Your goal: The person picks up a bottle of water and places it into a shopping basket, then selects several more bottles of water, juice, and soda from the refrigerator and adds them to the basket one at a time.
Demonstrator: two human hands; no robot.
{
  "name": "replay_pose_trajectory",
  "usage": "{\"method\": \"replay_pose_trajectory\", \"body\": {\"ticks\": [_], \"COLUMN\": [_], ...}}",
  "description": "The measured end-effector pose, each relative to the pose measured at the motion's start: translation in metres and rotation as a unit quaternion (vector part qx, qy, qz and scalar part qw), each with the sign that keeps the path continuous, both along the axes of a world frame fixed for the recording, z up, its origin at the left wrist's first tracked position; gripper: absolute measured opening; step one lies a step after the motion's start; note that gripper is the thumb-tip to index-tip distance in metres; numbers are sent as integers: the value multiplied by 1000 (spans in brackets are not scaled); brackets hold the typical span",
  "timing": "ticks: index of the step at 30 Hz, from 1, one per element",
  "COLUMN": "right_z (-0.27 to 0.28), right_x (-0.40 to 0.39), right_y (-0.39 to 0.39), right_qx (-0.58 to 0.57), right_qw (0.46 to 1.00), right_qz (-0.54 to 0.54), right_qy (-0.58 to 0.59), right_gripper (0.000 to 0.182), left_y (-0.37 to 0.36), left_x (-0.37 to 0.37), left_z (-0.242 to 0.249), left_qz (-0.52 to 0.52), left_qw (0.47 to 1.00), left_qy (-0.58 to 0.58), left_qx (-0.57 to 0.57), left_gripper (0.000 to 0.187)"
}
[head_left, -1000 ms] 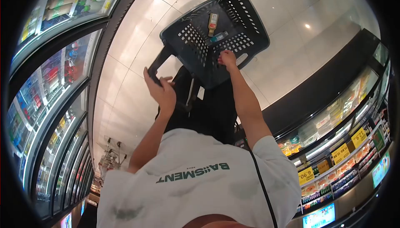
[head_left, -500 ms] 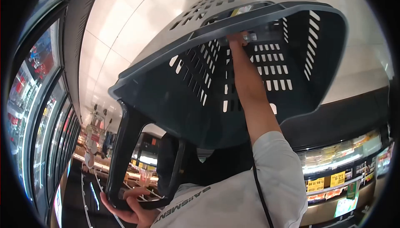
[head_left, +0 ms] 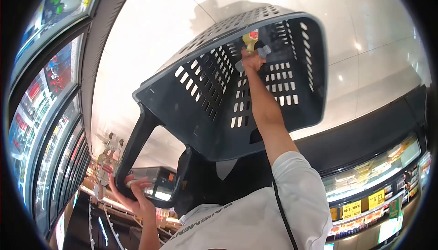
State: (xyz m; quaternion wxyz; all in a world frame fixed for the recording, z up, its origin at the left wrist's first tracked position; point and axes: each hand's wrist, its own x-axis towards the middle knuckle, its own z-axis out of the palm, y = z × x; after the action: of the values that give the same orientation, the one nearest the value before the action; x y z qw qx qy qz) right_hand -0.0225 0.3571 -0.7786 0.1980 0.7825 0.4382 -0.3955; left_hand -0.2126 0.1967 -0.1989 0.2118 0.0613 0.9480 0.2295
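Note:
A dark grey shopping basket (head_left: 200, 136) with slotted walls fills the middle, its mouth tilted toward me. My right hand (head_left: 253, 61) reaches deep inside it, fingers curled among two bottles. One is a yellowish bottle (head_left: 250, 37) with a red label, its narrow end at my hand. The other is a clear bottle (head_left: 265, 51) lying crosswise beside my fingers; which of them I grip is partly hidden. At the lower left, my left hand (head_left: 137, 197) rests against the basket's handle (head_left: 136, 140), fingers apart and slightly blurred.
Glass-fronted display cabinets (head_left: 45, 117) run along the left. On the right stands a lit refrigerated shelf (head_left: 374, 172) with yellow price tags (head_left: 352, 210). Pale tiled floor (head_left: 360, 63) lies beyond the basket.
The basket has tilted and swung left, showing more of its inside and the yellowish bottle. My left hand has moved up in view and its fingers have loosened from the handle.

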Motion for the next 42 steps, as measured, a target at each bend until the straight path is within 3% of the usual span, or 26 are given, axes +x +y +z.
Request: {"method": "replay_pose_trajectory", "body": {"ticks": [7,10,13,15,17,19,21,22,23,24,25,29,31,35,38,42], "right_z": [105,149,230,287,309,353,337,356,374,375,344,423,442,469,428,417], "right_x": [-6,4,17,28,37,30,43,78,36,17,54,59,70,85,97,96], "right_y": [41,26,23,22,18,24,18,12,19,13,13,6,-1,-8,-7,-8], "right_qx": [-40,35,137,251,337,231,310,240,178,223,231,200,186,115,116,85], "right_qw": [998,994,971,924,880,929,889,936,955,934,923,924,920,916,881,873], "right_qz": [42,90,165,262,279,219,193,166,172,219,188,276,302,345,428,455], "right_qy": [32,50,106,117,185,187,277,195,165,173,245,173,166,169,167,154], "right_gripper": [66,67,65,58,53,50,50,51,51,49,47,52,63,65,59,59], "left_y": [25,34,19,18,20,10,1,3,-7,-9,-3,3,5,-3,-3,-6], "left_x": [9,14,8,8,9,9,20,33,10,9,12,12,15,22,19,18], "left_z": [22,28,33,39,44,38,25,14,26,32,30,40,47,46,53,47], "left_qz": [-3,-17,-20,-12,-32,-66,-95,-123,-114,-102,-91,-110,-103,-106,-100,-100], "left_qw": [991,986,991,990,993,992,988,984,978,979,979,986,989,989,991,988], "left_qy": [-53,-47,-33,-46,-19,39,49,68,145,136,127,92,78,84,74,91], "left_qx": [127,159,131,135,113,98,116,113,103,115,127,90,66,55,57,78], "left_gripper": [63,62,63,64,64,64,64,63,63,64,65,72,74,76,75,74]}}
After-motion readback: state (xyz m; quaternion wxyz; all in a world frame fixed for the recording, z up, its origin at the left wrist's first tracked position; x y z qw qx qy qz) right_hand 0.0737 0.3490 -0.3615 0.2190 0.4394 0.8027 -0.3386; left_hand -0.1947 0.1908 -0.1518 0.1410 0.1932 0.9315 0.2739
